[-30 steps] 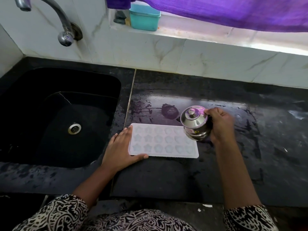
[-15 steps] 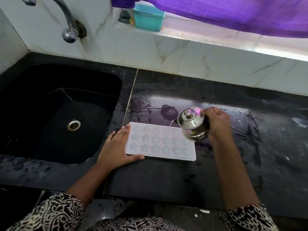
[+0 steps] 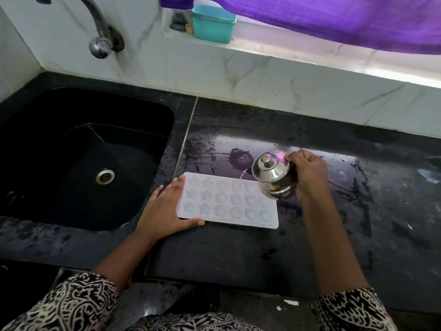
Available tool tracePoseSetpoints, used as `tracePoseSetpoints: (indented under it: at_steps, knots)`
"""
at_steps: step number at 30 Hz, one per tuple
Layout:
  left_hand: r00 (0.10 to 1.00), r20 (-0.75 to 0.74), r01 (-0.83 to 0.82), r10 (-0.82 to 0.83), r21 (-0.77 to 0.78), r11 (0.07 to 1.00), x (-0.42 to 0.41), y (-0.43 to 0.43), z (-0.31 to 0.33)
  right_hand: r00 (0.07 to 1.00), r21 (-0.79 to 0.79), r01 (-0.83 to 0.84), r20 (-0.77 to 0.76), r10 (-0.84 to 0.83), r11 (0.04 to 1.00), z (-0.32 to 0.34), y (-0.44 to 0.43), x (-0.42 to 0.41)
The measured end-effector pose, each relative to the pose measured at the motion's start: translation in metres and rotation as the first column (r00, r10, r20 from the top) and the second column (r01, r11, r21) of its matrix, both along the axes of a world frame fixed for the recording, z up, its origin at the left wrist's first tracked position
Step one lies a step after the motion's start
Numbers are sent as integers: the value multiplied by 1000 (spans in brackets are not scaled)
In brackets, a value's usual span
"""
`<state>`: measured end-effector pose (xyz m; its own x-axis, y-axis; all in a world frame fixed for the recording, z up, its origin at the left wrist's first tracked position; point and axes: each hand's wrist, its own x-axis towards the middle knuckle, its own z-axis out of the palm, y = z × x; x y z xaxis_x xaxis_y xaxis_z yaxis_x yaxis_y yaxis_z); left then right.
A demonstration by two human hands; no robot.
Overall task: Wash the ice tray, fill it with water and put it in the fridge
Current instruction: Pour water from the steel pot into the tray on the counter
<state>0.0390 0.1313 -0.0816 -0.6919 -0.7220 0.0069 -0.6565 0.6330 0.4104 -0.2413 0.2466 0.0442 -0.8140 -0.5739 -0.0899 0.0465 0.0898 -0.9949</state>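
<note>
- Nearest the camera, two patterned black-and-white sleeves frame the view; both forearms reach forward over the black stone tabletop (image 3: 238, 254).
- The left hand (image 3: 164, 211) lies flat, fingers (image 3: 177, 185) spread and open, pressed against the left short end of the white rectangular ice tray with star and shell moulds (image 3: 229, 201); the thumb runs along its near edge.
- The tray lies flat on the tabletop, long axis running left to right, just right of the black sink (image 3: 78, 163).
- The right hand (image 3: 307, 175) is closed round the small lidded steel pot with a spout (image 3: 274, 175), tilted leftward above the tray's far right corner.
- A thin stream leaves the spout and meets the far row, so my guess is that pouring must travel leftward along the long axis and nearward to the other rows.
- Hard to make out: how full each mould is, since water and white plastic blend. The pot hides the far right moulds, and the fingers round it are mostly out of sight.
- Farthest, the steel tap (image 3: 100, 34) is cut off at the top edge.
</note>
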Motion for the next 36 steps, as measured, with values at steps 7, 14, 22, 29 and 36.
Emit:
tracePoseSetpoints:
  at_steps: [7,14,22,29,36]
  knots:
    - [1000,2,-4,4,-2,1000,0,-1,0,1000,-4,12,-7,-12,1000,4,0,0]
    - [1000,-4,-2,2,-1,1000,0,-1,0,999,30,26,-32,-25,999,7,2,-1]
    - [1000,-9,-3,3,-9,1000,0,-1,0,999,44,34,-25,-33,998,9,2,1]
    - [1000,-10,-3,3,-6,1000,0,-1,-1,999,44,40,-32,-39,998,12,2,5]
    - [1000,-17,-5,5,-6,1000,0,-1,-2,998,-4,53,36,-52,999,13,3,5]
